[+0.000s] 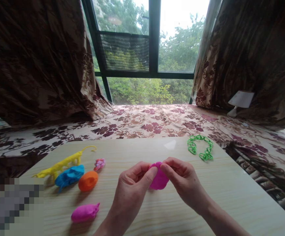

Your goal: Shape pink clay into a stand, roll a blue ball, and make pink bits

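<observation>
A flattened piece of magenta modelling clay (160,180), roughly round with a wavy edge, is held up just over the table between both hands. My left hand (136,183) pinches its upper left edge between thumb and fingers. On the other side my right hand (183,178) pinches the upper right edge the same way. A larger magenta clay lump (84,213) with a twisted end lies at the front left. Behind it sit an orange clay lump (88,181) and a blue clay lump (70,177).
Beyond the blue lump is a yellow clay figure (61,164) with a thin curled tail. A small pink-and-white clay cluster (99,164) lies beside it. Across the pale table (142,149), a green chain of loops (201,147) rests at the back right. A white lamp (241,99) stands on the window ledge.
</observation>
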The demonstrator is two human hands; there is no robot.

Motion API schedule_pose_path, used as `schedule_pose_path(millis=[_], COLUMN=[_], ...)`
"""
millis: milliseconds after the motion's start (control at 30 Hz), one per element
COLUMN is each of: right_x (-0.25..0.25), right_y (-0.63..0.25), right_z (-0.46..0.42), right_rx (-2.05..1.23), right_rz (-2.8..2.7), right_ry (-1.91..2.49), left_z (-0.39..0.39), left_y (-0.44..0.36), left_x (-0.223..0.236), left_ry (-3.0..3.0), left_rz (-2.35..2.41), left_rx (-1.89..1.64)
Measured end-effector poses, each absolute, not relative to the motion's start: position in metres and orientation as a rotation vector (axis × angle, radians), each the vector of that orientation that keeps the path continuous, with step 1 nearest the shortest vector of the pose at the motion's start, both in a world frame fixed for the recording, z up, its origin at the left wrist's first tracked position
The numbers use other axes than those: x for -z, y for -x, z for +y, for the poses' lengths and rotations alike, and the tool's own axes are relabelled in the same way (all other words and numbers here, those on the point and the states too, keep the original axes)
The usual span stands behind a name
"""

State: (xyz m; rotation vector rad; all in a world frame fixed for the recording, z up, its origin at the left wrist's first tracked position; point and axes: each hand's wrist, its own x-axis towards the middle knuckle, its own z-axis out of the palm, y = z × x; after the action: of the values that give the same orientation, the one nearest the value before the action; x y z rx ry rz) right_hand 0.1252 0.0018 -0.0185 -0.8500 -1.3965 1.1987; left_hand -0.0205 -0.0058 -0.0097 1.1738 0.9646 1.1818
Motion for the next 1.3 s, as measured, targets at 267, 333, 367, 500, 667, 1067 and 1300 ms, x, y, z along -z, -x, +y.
schedule_pose_path(millis=[267,333,367,500,667,1067,1300], right_x=[0.0192,0.0194,0.0192,0.0172,0.0153,0.019,0.0123], right_y=[-0.1244,-0.1246,-0.1248,-0.1254,-0.1253,-0.1263,-0.1258], right_z=[0.0013,0.0012,0.0012,0.0007,0.0,-0.0027,-0.0036], right_rx=[-1.119,-1.044,-1.012,-0.917,-0.777,-0.628,-0.725], right_rz=[-1.359,-1.375,-1.398,-1.488,-1.571,-1.708,-1.718], right_ry=[0.857,0.848,0.839,0.834,0.859,0.837,0.812], left_z=[-0.0047,-0.0053,-0.0056,-0.0063,-0.0061,-0.0069,-0.0046], left_y=[0.0222,0.0223,0.0223,0.0223,0.0215,0.0229,0.0229], left_x=[0.0128,0.0122,0.012,0.0113,0.0078,0.0046,0.0059], left_ry=[-1.221,-1.244,-1.255,-1.296,-1.321,-1.451,-1.268], left_rz=[0.965,0.962,0.964,0.973,0.978,1.051,0.977], left_rx=[-1.16,-1.154,-1.152,-1.158,-1.162,-1.157,-1.075])
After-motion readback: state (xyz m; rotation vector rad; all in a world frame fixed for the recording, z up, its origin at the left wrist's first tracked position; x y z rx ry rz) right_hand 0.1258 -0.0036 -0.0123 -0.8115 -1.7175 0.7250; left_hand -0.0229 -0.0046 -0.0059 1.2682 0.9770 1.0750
